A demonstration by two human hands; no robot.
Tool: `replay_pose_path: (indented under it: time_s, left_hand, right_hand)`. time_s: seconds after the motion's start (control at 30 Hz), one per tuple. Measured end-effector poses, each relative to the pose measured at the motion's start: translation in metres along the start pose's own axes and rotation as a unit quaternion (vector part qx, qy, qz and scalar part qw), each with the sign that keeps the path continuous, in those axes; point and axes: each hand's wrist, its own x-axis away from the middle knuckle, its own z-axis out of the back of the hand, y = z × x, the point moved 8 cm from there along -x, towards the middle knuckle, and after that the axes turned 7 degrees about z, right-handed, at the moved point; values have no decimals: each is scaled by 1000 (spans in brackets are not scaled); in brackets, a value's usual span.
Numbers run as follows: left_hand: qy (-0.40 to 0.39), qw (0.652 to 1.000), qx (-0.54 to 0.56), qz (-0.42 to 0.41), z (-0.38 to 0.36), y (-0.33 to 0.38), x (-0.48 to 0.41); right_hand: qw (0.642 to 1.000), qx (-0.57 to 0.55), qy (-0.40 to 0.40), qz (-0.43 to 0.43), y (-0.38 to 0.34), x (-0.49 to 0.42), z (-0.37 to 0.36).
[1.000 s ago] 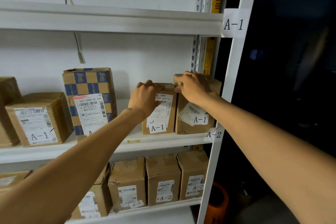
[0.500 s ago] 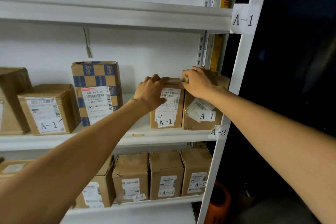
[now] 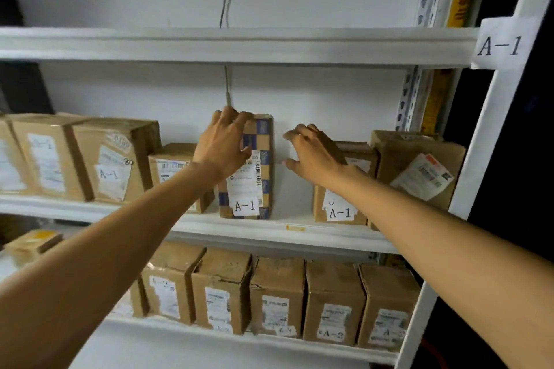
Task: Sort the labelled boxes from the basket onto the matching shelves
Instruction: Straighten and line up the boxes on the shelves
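A tall blue-checked box point(image 3: 257, 171) labelled A-1 stands upright on the white A-1 shelf point(image 3: 269, 228). My left hand point(image 3: 224, 144) covers its upper left corner, with the fingers hooked over the top edge and the thumb on the front face. My right hand point(image 3: 311, 156) hovers with spread fingers in the gap to the right of that box, holding nothing. Just behind and below it sits a small brown A-1 box point(image 3: 341, 210). A larger brown box point(image 3: 419, 171) stands beside it against the upright. No basket is in view.
More brown A-1 boxes point(image 3: 111, 159) fill the shelf's left part, one small box point(image 3: 171, 165) behind my left forearm. Several A-2 boxes point(image 3: 332, 305) line the shelf below. The white upright point(image 3: 479, 159) with an A-1 tag point(image 3: 499, 45) bounds the right side. A cable point(image 3: 227, 84) hangs on the wall.
Both hands have let go of the two boxes at the shelf's right end and moved left. The left hand now sits on the blue-checked box. My view has shifted left.
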Motion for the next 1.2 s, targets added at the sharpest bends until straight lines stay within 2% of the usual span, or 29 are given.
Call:
replay_pose_path:
  time_s: [0.1, 0.2, 0.33, 0.43, 0.5, 0.73, 0.87, 1.2]
  left_hand:
    - [6, 997, 43, 61, 9, -39, 3]
    - [-21, 992, 91, 88, -2, -59, 3]
    - [-52, 975, 171, 132, -30, -88, -6]
    - [-108, 965, 206, 121, -56, -94, -11]
    - [-138, 944, 271, 126, -71, -94, -7]
    - [-160, 900, 394, 95, -104, -62, 12]
    - [-177, 886, 419, 87, -117, -25, 11]
    - [-134, 902, 396, 106, -121, -20, 6]
  right_hand:
    - [999, -26, 40, 16, -22, -17, 1]
    - [997, -29, 77, 1, -33, -34, 1]
    - [998, -15, 27, -51, -34, -69, -10]
    - [993, -73, 7, -95, -34, -84, -24]
    - [990, -89, 15, -111, -35, -84, -29]
    - [990, -70, 0, -126, -13, -57, -9]
    - [989, -48, -23, -136, 13, -34, 7]
    - [989, -78, -14, -124, 19, -29, 8]
